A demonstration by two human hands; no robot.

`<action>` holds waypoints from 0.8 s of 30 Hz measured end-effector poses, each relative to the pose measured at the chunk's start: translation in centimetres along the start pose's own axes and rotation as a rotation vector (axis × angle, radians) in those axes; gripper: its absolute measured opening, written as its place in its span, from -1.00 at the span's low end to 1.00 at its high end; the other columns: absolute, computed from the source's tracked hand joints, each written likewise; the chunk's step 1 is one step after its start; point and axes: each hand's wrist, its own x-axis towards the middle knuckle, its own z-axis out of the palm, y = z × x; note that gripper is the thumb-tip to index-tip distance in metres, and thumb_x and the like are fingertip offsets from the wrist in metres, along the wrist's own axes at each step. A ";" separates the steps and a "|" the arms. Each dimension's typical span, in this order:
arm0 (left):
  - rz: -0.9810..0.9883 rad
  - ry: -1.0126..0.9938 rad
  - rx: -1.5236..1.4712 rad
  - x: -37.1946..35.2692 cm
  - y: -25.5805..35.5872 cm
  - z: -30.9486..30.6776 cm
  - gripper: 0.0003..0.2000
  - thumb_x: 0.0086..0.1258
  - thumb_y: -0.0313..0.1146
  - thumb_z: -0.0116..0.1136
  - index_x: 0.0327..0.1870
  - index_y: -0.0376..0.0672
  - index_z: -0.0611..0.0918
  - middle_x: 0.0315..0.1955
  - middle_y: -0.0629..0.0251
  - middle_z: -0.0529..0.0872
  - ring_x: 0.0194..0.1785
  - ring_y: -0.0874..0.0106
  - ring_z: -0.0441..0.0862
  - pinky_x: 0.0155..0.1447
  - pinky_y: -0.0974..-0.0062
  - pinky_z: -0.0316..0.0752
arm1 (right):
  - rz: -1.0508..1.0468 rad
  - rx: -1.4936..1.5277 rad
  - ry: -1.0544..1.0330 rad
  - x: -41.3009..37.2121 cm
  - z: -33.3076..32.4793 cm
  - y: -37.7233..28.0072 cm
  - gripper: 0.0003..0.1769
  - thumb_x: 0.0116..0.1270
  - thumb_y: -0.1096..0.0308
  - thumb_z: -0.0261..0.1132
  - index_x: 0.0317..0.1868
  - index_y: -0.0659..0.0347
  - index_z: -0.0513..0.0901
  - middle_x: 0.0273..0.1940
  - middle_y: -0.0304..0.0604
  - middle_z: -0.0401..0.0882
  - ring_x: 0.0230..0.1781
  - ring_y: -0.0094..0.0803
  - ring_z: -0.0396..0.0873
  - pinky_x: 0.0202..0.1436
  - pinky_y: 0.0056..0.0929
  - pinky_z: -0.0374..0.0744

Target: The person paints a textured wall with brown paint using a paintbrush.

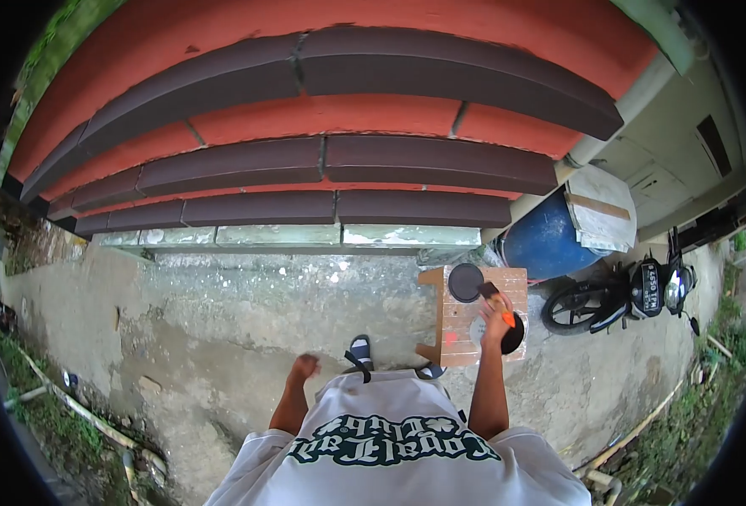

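Observation:
In my right hand [495, 319] is a paintbrush [490, 292] with dark bristles and an orange handle end, held above a small wooden table [460, 318]. A round dark lid [466, 282] lies on the tabletop, just left of the brush. Partly behind my right hand and wrist is an open can [513, 332] with a dark inside. My left hand [306, 366] hangs over the concrete ground with its fingers curled, and nothing shows in it.
A wall with red and dark brown bands [331, 160] spans the front. Beyond the table stand a blue barrel [542, 240] and a parked motorcycle [635, 295]. My sandaled foot [360, 351] is on the concrete [246, 312]. Pipes [94, 422] edge the grass.

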 end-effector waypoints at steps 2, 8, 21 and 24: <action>-0.318 -0.049 -0.049 -2.1 -5.4 -1.9 -0.72 0.53 -0.15 0.03 0.02 -0.09 0.66 -0.39 0.24 0.76 -0.40 0.35 0.71 -0.34 0.34 0.56 | -0.037 -0.030 -0.150 -0.1 4.9 0.6 -0.58 0.56 0.30 0.21 0.37 0.07 0.46 0.16 -0.05 0.63 0.02 -0.18 0.74 -0.07 -0.31 0.74; -0.365 0.110 -0.363 -9.0 -13.5 -3.4 -0.70 0.52 -0.19 0.00 0.12 -0.09 0.62 -0.18 0.18 0.76 -0.20 0.25 0.74 -0.14 0.20 0.55 | -0.029 -0.029 -0.397 -0.8 16.3 1.1 -0.58 0.53 0.39 0.29 0.35 0.15 0.51 0.06 -0.08 0.70 -0.10 -0.28 0.78 -0.20 -0.46 0.75; -0.104 0.238 -0.478 -11.1 -3.8 -0.1 -0.68 0.53 -0.17 -0.01 0.12 -0.11 0.62 -0.23 0.21 0.75 -0.23 0.30 0.75 -0.18 0.32 0.56 | -0.791 -0.615 -0.742 0.2 33.7 0.1 -0.51 0.36 0.50 0.33 0.31 0.18 0.63 0.31 0.06 0.60 0.19 0.10 0.62 0.35 -0.17 0.57; -0.136 0.304 -0.481 -11.9 -3.0 0.3 -0.69 0.53 -0.17 -0.02 0.11 -0.11 0.62 -0.23 0.20 0.75 -0.22 0.29 0.76 -0.18 0.30 0.56 | -0.929 -0.883 -0.839 1.3 36.4 1.0 -0.39 0.24 0.60 0.35 0.35 0.15 0.59 0.37 0.03 0.54 0.22 0.04 0.60 0.39 -0.16 0.54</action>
